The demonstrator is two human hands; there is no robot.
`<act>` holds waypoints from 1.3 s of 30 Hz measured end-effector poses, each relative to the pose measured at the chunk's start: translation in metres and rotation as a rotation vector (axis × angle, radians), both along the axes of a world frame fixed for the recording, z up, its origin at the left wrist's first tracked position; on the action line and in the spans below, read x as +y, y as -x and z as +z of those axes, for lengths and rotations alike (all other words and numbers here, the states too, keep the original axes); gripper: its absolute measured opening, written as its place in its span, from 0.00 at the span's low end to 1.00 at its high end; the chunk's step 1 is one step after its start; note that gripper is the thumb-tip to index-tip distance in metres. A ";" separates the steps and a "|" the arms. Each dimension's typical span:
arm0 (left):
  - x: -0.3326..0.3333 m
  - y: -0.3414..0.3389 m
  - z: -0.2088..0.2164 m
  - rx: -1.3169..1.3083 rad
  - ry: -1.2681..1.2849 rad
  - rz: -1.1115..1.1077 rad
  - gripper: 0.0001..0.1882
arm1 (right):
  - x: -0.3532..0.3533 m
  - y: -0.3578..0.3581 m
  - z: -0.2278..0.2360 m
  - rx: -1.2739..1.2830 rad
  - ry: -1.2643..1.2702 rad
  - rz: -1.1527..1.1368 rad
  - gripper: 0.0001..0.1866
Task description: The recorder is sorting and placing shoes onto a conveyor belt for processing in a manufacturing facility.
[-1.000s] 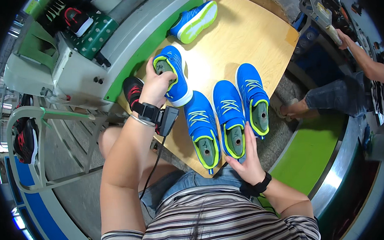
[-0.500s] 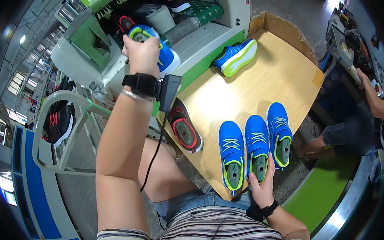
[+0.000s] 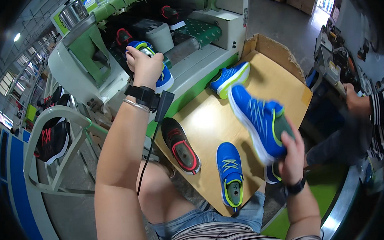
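Note:
At the conveyor machine's edge, my left hand [image 3: 147,69] is closed around the collar of a blue sneaker [image 3: 165,81] and hides much of it. My right hand [image 3: 292,160] grips another blue sneaker [image 3: 257,121] by its heel and holds it above the board, toe pointing away, white sole edge showing. Beneath that hand, part of a further blue sneaker [image 3: 271,174] peeks out. One blue sneaker [image 3: 230,172] with yellow-green lining stands upright on the wooden board [image 3: 200,117]. To its left is a black sneaker [image 3: 179,144] with red trim.
A blue sneaker [image 3: 230,79] lies tilted at the board's far side, by a cardboard box wall [image 3: 279,50]. The machine [image 3: 193,70] has a green belt [image 3: 202,31] carrying dark shoes. A rack [image 3: 55,113] with black-red shoes stands left. Another person's hand [image 3: 357,100] is at right.
My right hand has lifted a blue sneaker from the row, swinging it up and away over the board. My left hand stays by the machine with its sneaker. The view has shifted slightly.

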State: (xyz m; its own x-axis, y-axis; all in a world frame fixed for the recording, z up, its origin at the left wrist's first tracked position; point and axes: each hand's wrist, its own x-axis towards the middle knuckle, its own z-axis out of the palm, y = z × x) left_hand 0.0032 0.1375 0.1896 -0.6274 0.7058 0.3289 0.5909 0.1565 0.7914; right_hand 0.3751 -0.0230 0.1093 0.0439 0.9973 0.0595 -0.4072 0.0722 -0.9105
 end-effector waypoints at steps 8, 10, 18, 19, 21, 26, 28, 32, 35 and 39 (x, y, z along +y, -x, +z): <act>0.005 0.012 -0.002 -0.017 -0.024 -0.001 0.54 | 0.280 0.133 0.077 -0.463 -0.569 0.014 0.29; 0.007 0.009 0.001 -0.057 -0.035 -0.030 0.54 | 0.351 0.155 0.055 -0.801 -0.617 -0.024 0.25; 0.024 0.015 0.000 -0.042 -0.051 -0.013 0.53 | 0.382 0.157 0.054 -0.816 -0.635 -0.219 0.32; 0.030 0.024 -0.004 -0.034 -0.083 -0.023 0.53 | 0.368 0.148 0.047 -0.787 -0.664 -0.281 0.34; 0.036 0.054 -0.004 0.009 -0.071 0.036 0.53 | 0.315 0.119 0.063 -0.879 -0.468 0.126 0.33; 0.026 0.093 0.015 -0.019 -0.123 -0.031 0.66 | 0.171 0.001 0.046 -1.117 -0.300 0.315 0.29; -0.009 0.024 0.003 -0.094 -0.407 -0.301 0.61 | 0.116 -0.062 0.017 -1.130 -0.147 0.218 0.30; -0.143 -0.086 -0.064 0.119 -0.272 -0.634 0.48 | 0.009 -0.124 -0.058 -0.770 0.063 0.127 0.39; -0.233 -0.122 -0.115 -0.035 0.096 -0.918 0.61 | -0.046 -0.112 -0.095 -0.690 0.055 0.156 0.49; -0.291 -0.173 -0.196 -0.299 0.261 -1.021 0.69 | -0.069 -0.063 -0.104 -0.764 0.043 0.030 0.47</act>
State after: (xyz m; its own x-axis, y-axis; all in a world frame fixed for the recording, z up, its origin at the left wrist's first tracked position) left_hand 0.1762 -0.1537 -0.0065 0.2631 0.9644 0.0257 0.3269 -0.1142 0.9381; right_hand 0.4383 -0.0921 0.0054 -0.0212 0.9995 0.0237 0.3350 0.0294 -0.9417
